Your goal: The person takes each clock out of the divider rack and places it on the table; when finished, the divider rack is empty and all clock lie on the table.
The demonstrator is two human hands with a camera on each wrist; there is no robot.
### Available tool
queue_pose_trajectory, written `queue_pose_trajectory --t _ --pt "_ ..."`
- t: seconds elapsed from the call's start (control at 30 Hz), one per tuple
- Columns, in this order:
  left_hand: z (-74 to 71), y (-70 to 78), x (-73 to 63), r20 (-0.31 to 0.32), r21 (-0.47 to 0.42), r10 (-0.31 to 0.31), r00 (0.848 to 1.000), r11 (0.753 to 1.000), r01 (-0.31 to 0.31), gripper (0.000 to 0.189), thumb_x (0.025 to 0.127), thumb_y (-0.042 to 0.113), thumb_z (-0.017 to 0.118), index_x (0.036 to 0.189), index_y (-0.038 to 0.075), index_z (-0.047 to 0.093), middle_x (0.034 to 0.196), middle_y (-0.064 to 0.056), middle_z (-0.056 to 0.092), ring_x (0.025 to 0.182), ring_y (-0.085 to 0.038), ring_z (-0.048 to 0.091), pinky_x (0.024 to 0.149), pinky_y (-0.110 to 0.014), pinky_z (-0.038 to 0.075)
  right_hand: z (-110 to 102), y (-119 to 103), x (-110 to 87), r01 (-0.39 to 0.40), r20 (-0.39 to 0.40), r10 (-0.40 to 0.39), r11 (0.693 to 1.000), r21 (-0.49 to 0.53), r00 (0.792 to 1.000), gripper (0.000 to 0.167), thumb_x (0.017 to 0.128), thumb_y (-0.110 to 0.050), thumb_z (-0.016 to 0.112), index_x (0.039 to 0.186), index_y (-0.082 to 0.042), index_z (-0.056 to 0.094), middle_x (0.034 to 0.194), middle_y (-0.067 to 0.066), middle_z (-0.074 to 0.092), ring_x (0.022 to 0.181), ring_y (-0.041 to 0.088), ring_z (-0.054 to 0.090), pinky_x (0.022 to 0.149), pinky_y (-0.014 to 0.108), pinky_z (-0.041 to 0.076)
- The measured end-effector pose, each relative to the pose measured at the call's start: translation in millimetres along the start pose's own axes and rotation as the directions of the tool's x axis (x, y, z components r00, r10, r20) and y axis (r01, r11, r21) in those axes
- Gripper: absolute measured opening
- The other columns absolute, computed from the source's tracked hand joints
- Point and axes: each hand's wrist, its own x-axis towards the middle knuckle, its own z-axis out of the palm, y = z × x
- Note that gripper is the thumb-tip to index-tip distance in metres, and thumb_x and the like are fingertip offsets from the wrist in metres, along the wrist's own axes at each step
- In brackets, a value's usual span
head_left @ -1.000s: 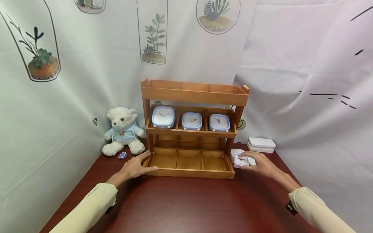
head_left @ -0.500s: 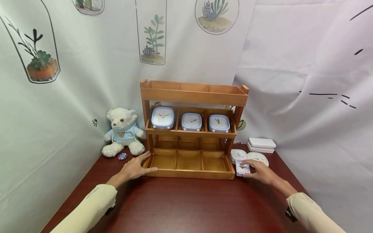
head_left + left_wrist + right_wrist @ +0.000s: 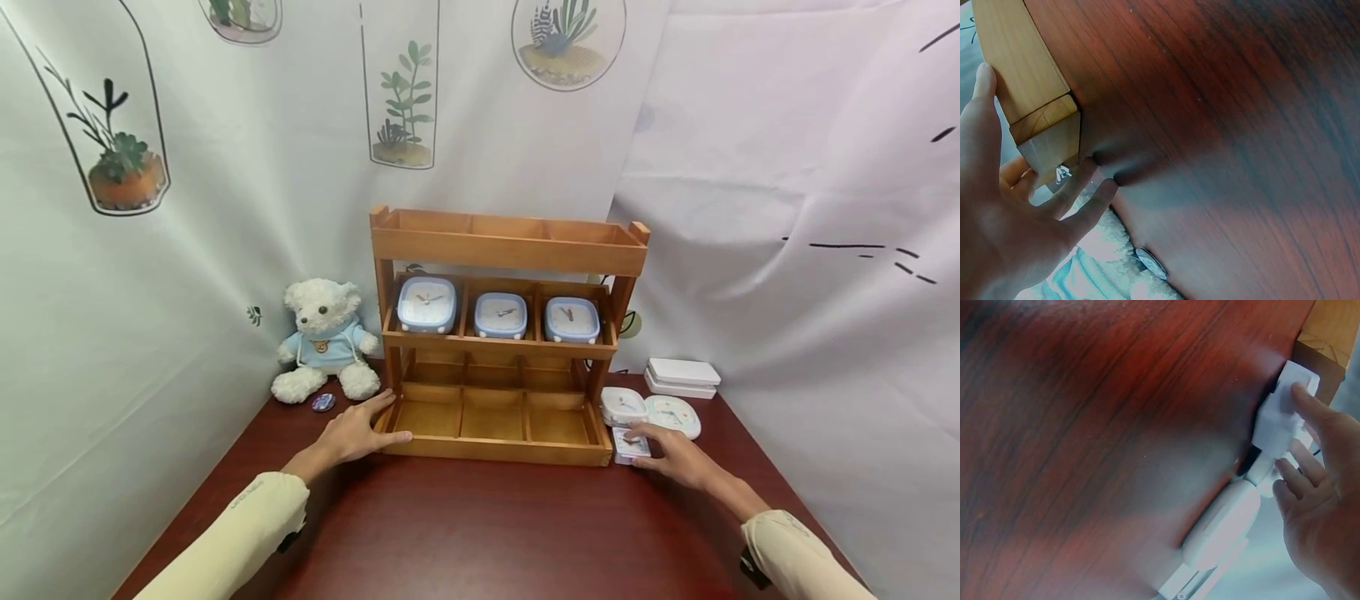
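Observation:
My left hand [image 3: 348, 433] rests at the lower left corner of a wooden three-tier display rack [image 3: 495, 448]. Its thumb lies along the front rail and its other fingers spread beside the rack's end [image 3: 1044, 119]. My right hand [image 3: 678, 457] pinches a small square white-and-lilac alarm clock [image 3: 627, 451] between thumb and fingers, close to the rack's right front corner. Just behind stand a rounded white clock [image 3: 624, 405] and an oval white clock [image 3: 673, 414]. Three blue-rimmed clocks sit in the middle tier, the left one [image 3: 427, 305] the largest.
A white teddy bear [image 3: 326, 333] in a blue hoodie sits left of the rack, a small blue-purple disc [image 3: 323, 402] at its feet. White flat boxes [image 3: 682, 377] lie at the back right. The dark red table [image 3: 480, 533] meets cloth walls.
My right hand has brought the small square clock nearer, down in front of the two white clocks, which now show more fully. The left hand stays at the rack's corner.

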Motion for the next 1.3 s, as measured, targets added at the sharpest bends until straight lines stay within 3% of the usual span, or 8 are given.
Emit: queue_pose_trajectory --t 0.23,0.47,0.73,1.0,1.2,1.3 --pt "-1.0 0.5 -1.0 0.007 -0.002 0.001 1.000 1.000 -0.001 0.105 0.080 0.079 0.069 0.158 0.012 0.046 0.162 -0.013 0.043 0.133 -0.044 0.055 0.088 -0.063 0.051 0.5 -0.5 1.6 -0.022 -0.002 0.022 0.999 -0.049 1.000 0.036 0.081 -0.008 0.089 0.114 -0.006 0.076 0.118 0.009 0.075 0.110 0.033 0.070 0.091 0.052 0.055" --pt "-2.1 0.6 1.1 0.012 -0.005 0.001 1.000 1.000 -0.001 0.107 0.080 0.082 0.067 0.158 0.012 0.046 0.164 -0.012 0.041 0.132 -0.045 0.055 0.087 -0.062 0.051 1.0 -2.5 5.5 -0.038 -0.036 0.036 0.997 -0.070 0.999 0.035 0.078 -0.003 0.089 0.111 -0.005 0.078 0.111 0.007 0.077 0.105 0.032 0.071 0.089 0.053 0.055" --pt "-2.2 0.6 1.1 0.019 0.002 -0.007 1.000 1.000 0.007 0.107 0.080 0.082 0.067 0.158 0.013 0.046 0.163 -0.012 0.042 0.132 -0.044 0.056 0.087 -0.063 0.051 -7.9 -8.6 14.9 0.000 -0.103 -0.011 0.995 -0.104 0.995 0.037 0.076 -0.003 0.090 0.112 -0.003 0.077 0.110 0.010 0.076 0.102 0.032 0.072 0.085 0.052 0.056" --pt "-2.6 -0.9 2.4 0.023 -0.012 -0.006 1.000 1.000 0.007 0.106 0.080 0.081 0.068 0.159 0.014 0.045 0.164 -0.010 0.041 0.132 -0.044 0.056 0.088 -0.063 0.051 -42.8 -33.2 47.1 0.059 -0.223 -0.080 0.993 -0.100 0.971 0.045 0.078 -0.005 0.090 0.121 -0.004 0.075 0.116 0.011 0.076 0.104 0.031 0.073 0.083 0.048 0.055" --pt "-3.7 -0.7 3.3 0.038 -0.013 -0.006 0.999 1.000 0.007 0.106 0.081 0.081 0.067 0.160 0.014 0.043 0.164 -0.011 0.040 0.133 -0.045 0.055 0.089 -0.064 0.050 -75.0 -56.1 81.4 0.108 -0.322 -0.129 0.991 -0.083 0.938 0.051 0.077 -0.002 0.090 0.125 -0.003 0.073 0.123 0.011 0.074 0.097 0.028 0.072 0.086 0.024 0.050" --pt "-6.2 -1.2 4.1 0.043 -0.003 -0.004 0.999 1.000 0.004 0.107 0.081 0.081 0.066 0.160 0.013 0.043 0.165 -0.012 0.038 0.134 -0.045 0.054 0.089 -0.064 0.050 -90.2 -65.4 102.3 0.126 -0.348 -0.146 0.989 -0.082 0.926 0.052 0.078 -0.002 0.090 0.127 -0.002 0.072 0.126 0.013 0.073 0.103 0.031 0.072 0.093 0.030 0.052"
